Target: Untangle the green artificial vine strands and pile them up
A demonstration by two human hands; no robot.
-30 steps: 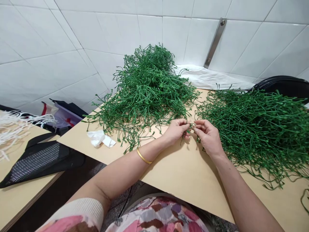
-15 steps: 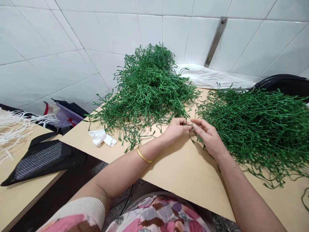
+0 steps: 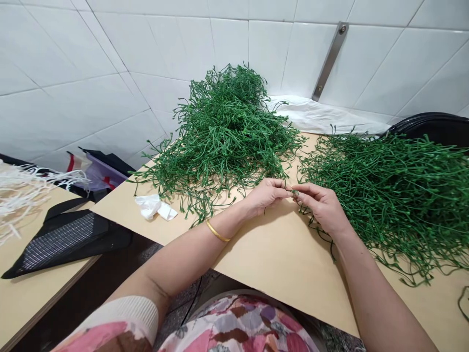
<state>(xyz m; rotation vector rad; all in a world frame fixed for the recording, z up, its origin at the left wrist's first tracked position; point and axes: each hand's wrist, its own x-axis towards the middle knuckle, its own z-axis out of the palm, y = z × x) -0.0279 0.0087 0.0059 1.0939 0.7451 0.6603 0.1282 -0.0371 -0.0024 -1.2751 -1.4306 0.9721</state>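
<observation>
My left hand (image 3: 266, 194) and my right hand (image 3: 322, 205) meet fingertip to fingertip above a tan board (image 3: 278, 259). Both pinch one thin green plastic sprig (image 3: 295, 192) between thumb and fingers; its stems trail down under my right wrist. A tall heap of the same green sprigs (image 3: 225, 127) lies just beyond my left hand. A wider, flatter heap of sprigs (image 3: 388, 190) spreads to the right of my right hand. A gold bangle (image 3: 217, 231) circles my left wrist.
A crumpled white tissue (image 3: 154, 207) lies on the board's left part. White plastic sheeting (image 3: 322, 116) sits against the tiled wall. A black curved object (image 3: 428, 128) is at far right. On a lower table at left lie a black mesh bag (image 3: 62, 239) and white strands (image 3: 22, 195).
My hands have stayed together at the same spot, fingers shifting slightly on the sprig. The view has tilted a little; the heaps have not moved.
</observation>
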